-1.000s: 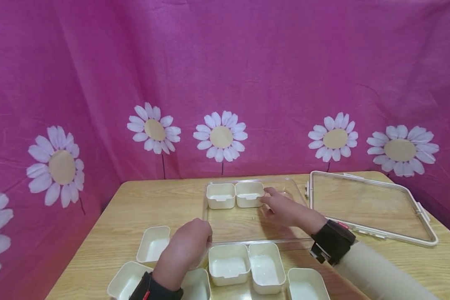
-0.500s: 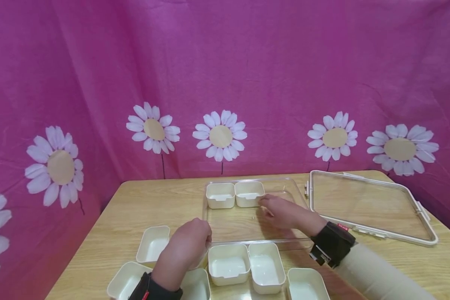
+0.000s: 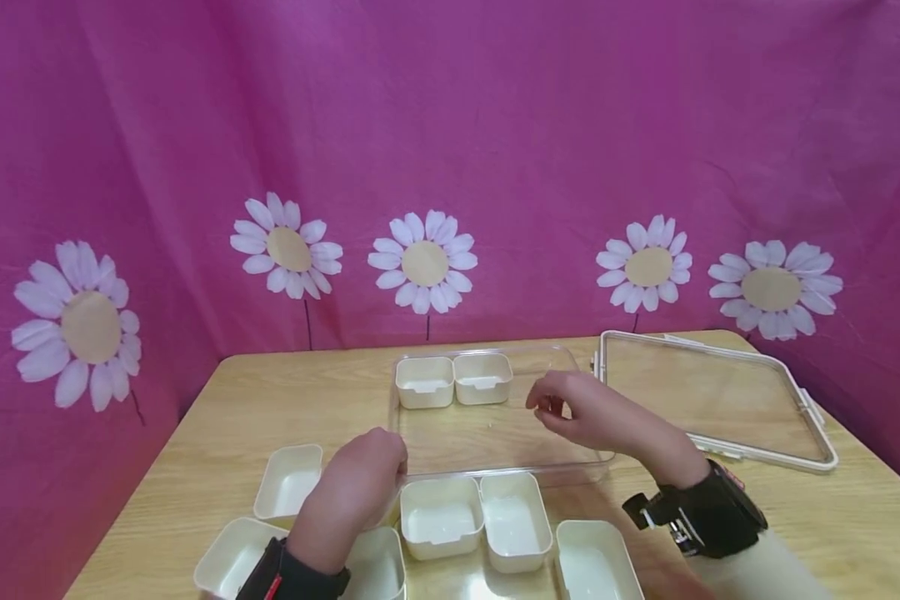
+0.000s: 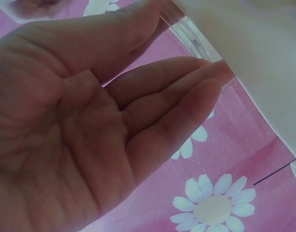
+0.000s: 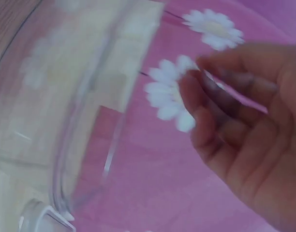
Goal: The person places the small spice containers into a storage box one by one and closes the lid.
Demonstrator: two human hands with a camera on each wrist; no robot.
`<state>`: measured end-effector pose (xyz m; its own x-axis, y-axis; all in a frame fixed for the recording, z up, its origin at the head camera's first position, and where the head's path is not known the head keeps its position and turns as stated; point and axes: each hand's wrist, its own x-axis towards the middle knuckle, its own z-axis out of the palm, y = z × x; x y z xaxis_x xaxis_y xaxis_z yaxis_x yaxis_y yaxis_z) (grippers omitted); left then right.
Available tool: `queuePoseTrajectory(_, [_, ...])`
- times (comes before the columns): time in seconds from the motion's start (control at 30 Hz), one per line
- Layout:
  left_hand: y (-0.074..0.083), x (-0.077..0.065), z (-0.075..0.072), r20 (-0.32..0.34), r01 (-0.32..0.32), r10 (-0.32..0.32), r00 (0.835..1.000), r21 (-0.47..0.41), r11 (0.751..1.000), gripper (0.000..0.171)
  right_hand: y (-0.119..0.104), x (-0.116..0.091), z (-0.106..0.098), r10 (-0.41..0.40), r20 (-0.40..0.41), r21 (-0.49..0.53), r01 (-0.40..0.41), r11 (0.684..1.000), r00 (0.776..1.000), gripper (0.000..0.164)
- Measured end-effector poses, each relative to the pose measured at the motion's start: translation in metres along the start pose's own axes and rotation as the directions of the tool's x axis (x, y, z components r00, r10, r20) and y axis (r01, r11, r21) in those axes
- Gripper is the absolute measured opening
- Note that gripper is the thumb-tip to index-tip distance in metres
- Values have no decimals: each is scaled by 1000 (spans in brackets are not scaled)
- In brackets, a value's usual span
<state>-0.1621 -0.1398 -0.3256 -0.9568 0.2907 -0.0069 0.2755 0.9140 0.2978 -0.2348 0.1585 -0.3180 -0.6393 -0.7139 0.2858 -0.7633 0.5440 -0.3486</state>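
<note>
A clear plastic box (image 3: 457, 437) lies on the table with two cream bins (image 3: 424, 383) side by side in its far left corner. My left hand (image 3: 360, 479) is at the box's near left corner; in the left wrist view its thumb and a fingertip pinch the clear rim (image 4: 189, 36). Over the right part of the box hovers my right hand (image 3: 588, 412), apart from the bins. Its fingers are loosely bent and hold nothing, as the right wrist view also shows, where the hand (image 5: 249, 125) is slightly blurred.
Several more cream bins, including one (image 3: 442, 512) touching another (image 3: 516, 521), stand along the near side of the table (image 3: 300, 392). A clear lid (image 3: 708, 392) with a white frame lies at the right. Behind hangs a pink cloth (image 3: 450, 125) with white flowers.
My right hand has let go of the right bin in the box and moved up and to the right. The left hand has kept its place at the corner. The head view has shifted slightly.
</note>
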Motion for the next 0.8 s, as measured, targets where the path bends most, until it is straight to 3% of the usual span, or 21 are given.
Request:
queuePoseTrajectory(0.17, [2, -1, -1, 8, -10, 10, 1000, 5, 1000, 15, -15, -22, -9, -43, 183, 105, 24, 994, 982, 11])
queuePoseTrajectory(0.23, [2, -1, -2, 5, -9, 9, 1000, 13, 1000, 13, -21, -26, -10, -48, 281, 122, 14, 992, 959, 9])
queuePoseTrajectory(0.37, [3, -1, -4, 13, 3, -4, 1000, 23, 1000, 11, -34, -32, -6, 17, 437, 105, -70, 992, 899, 9])
queuePoseTrajectory(0.47, [4, 0, -5, 39, 23, -24, 999, 17, 1000, 9, -39, -32, -2, 93, 468, 47, -129, 991, 879, 10])
queuePoseTrajectory(0.6, [5, 1, -6, 65, 52, -52, 997, 5, 999, 6, -43, -30, 1, 157, 455, -26, -164, 986, 877, 13])
queuePoseTrajectory(0.8, [6, 0, -7, 81, 68, -67, 994, -3, 998, 6, -46, -32, 2, 221, 463, -13, -243, 970, 858, 17])
